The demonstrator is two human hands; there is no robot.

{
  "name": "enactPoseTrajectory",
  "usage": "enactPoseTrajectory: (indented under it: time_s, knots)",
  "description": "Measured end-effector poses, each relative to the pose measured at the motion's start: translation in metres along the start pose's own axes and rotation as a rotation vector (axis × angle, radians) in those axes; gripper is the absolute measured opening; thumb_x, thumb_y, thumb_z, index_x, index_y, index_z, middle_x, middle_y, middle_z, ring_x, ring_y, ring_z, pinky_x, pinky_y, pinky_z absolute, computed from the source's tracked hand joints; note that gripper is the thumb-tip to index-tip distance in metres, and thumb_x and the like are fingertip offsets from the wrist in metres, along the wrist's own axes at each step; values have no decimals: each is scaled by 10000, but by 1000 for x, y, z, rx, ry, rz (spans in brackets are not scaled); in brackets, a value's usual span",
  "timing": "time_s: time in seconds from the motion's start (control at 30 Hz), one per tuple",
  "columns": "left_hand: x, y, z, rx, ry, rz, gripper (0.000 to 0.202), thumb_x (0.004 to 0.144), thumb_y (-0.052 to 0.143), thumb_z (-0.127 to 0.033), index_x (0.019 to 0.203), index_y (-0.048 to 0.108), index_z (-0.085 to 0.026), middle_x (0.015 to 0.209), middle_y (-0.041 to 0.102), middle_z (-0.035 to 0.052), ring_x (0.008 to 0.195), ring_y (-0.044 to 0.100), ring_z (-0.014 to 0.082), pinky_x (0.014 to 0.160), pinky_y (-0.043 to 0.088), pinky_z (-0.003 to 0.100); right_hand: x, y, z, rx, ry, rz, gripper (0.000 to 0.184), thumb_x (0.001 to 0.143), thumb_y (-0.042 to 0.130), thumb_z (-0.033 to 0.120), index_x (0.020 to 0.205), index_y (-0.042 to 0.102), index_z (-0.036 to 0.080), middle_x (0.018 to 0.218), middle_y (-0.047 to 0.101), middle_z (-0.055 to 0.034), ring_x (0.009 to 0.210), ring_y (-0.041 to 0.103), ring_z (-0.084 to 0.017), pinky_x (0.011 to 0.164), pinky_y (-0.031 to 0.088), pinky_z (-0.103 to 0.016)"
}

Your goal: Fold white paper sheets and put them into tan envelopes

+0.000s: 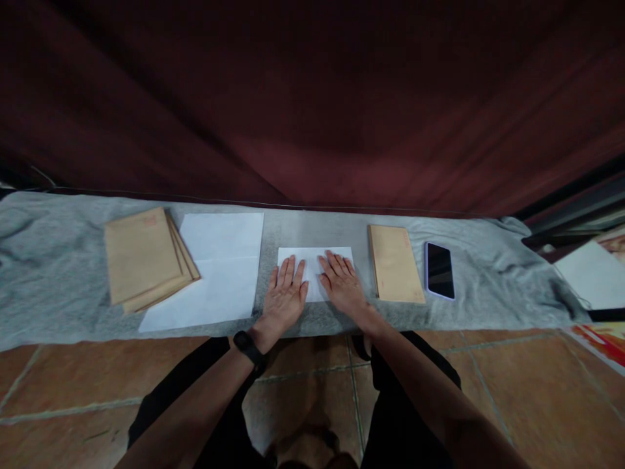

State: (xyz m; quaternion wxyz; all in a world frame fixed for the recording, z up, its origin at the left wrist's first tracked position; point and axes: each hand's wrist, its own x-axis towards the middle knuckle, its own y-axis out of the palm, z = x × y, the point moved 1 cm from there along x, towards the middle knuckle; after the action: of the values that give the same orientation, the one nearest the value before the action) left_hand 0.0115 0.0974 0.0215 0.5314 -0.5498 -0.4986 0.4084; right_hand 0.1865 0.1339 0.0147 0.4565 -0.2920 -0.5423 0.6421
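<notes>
A small white sheet of paper [316, 280], seemingly folded, lies in front of me on the grey cloth. My left hand [284, 293] rests flat on its left part, fingers stretched out and slightly apart. On its right part my right hand [343, 286] lies palm down, fingers spread. Parts of the paper are hidden under both hands. To the left are larger white sheets [224, 267] with a faint crease across them. Several brown envelopes [141, 254] overlap their left side. Right of my right hand sits a neat stack of brown envelopes [398, 264].
A phone [440, 270] with a purple case lies right of the envelope stack. The grey cloth [498, 280] covers a narrow bench. Behind it hangs a dark red curtain [312, 117]. White paper [593, 277] and a printed item [603, 342] are at the far right.
</notes>
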Motion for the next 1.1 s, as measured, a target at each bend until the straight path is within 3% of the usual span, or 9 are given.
enactPoseTrajectory:
  time_s: [0.23,0.4,0.53,0.83,1.1]
  knots:
    - [3,1,1,-37,-55,-70,613,1029,303,-314,1568,338,-26,1650,306,192,1553,260,294,1282,194,506,-1,-1,-11,-58,70,-33,528,1081,378,365,1585,376,207,1669,302,-92,1532,325,-253,1265,223,-460]
    - [15,-1,-23,-103,122,-65,588,1031,295,-274,1578,330,-60,1663,313,138,1569,214,247,1288,223,463,-2,0,-11,-60,52,-33,522,1080,366,348,1582,381,207,1669,303,-93,1537,315,-251,1260,229,-468]
    - [23,3,-33,-107,131,-17,567,1053,279,-317,1561,384,-87,1650,352,110,1563,235,260,1292,206,482,-2,1,-13,-76,40,-24,520,1077,356,312,1584,376,203,1673,297,-89,1541,306,-245,1260,224,-461]
    - [37,5,-22,-62,96,-23,572,1063,266,-363,1576,367,-133,1656,342,85,1561,246,257,1294,155,498,-4,3,-21,-98,67,-82,519,1078,367,352,1570,403,193,1648,353,-103,1512,363,-259,1243,264,-467]
    - [41,11,-11,-51,0,-49,605,1064,233,-382,1587,323,-91,1658,325,131,1558,255,248,1285,172,472,-7,2,-23,-92,124,-96,570,1080,353,377,1580,365,105,1639,359,-153,1523,333,-280,1240,275,-471]
